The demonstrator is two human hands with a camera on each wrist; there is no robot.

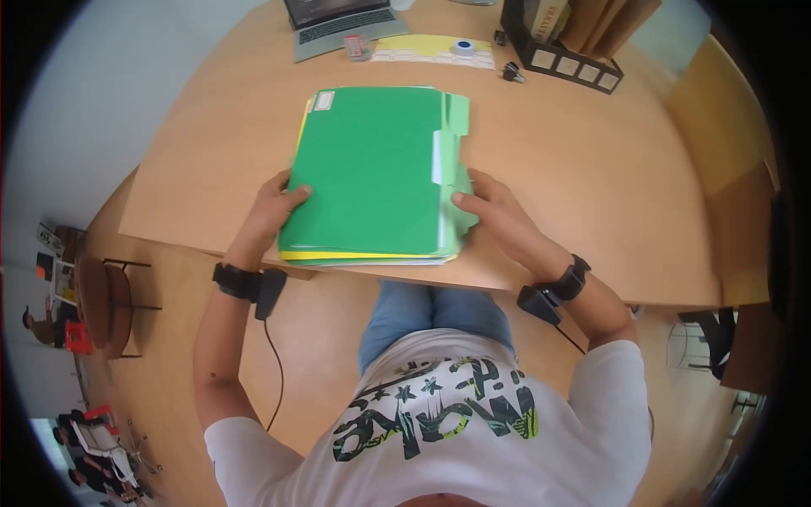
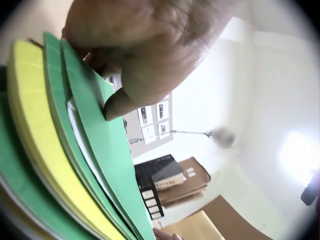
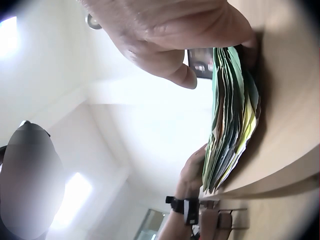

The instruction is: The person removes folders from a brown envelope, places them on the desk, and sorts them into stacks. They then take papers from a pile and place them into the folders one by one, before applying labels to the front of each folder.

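Note:
A thick stack of file folders (image 1: 367, 169) has a green folder on top, with a small white label in its upper left corner. Yellow and white edges show beneath it, and pale green tabs stick out on the right. My left hand (image 1: 277, 207) grips the left edge, thumb lying on the green cover; in the left wrist view the thumb (image 2: 120, 104) presses the top folder. At the right edge is my right hand (image 1: 498, 213), its fingers round the side of the stack. The right wrist view shows that thumb (image 3: 184, 77) raised a little off the cover, over layered edges (image 3: 227, 120).
The stack is at the front edge of a wooden desk (image 1: 591, 186). Towards the back are a laptop (image 1: 346, 25), a small red-and-clear box (image 1: 356, 47), a yellow-and-white sheet (image 1: 414, 52) with a round white item (image 1: 464, 48), a black clip (image 1: 512, 73) and a black file holder (image 1: 566, 63).

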